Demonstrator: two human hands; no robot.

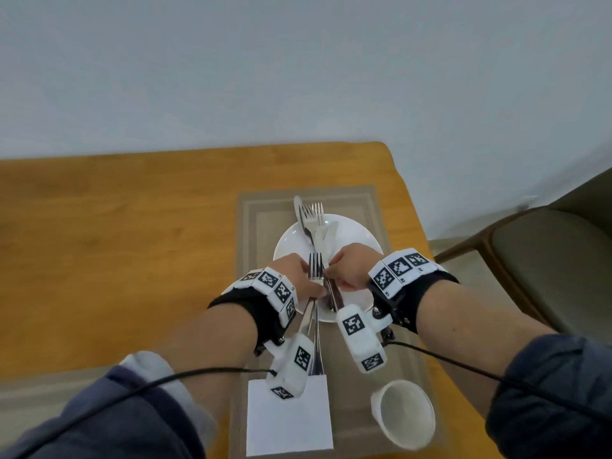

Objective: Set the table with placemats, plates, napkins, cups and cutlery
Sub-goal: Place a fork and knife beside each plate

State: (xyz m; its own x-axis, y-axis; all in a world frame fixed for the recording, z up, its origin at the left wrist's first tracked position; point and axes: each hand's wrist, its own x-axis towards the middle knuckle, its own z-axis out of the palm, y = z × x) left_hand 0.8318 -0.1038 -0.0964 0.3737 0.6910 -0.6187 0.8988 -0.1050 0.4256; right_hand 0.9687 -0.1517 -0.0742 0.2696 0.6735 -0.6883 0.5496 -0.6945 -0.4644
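Observation:
A beige placemat (pixel 371 207) lies on the wooden table with a white plate (pixel 357 231) on it. Above the plate both hands meet over a bundle of cutlery. My left hand (pixel 294 276) grips a fork (pixel 315 270) with its tines pointing away from me. My right hand (pixel 351 270) holds several more pieces, forks and knives (pixel 313 220), fanned out over the plate's far rim. Their handles cross below the hands. A white napkin (pixel 288 422) lies on the placemat near me, and a white cup (pixel 405 414) stands to its right.
The wooden table (pixel 132 243) stretches to the left, with its right edge close beside the placemat. A chair with a grey-green seat (pixel 546 270) stands off the table's right side. A pale wall fills the background.

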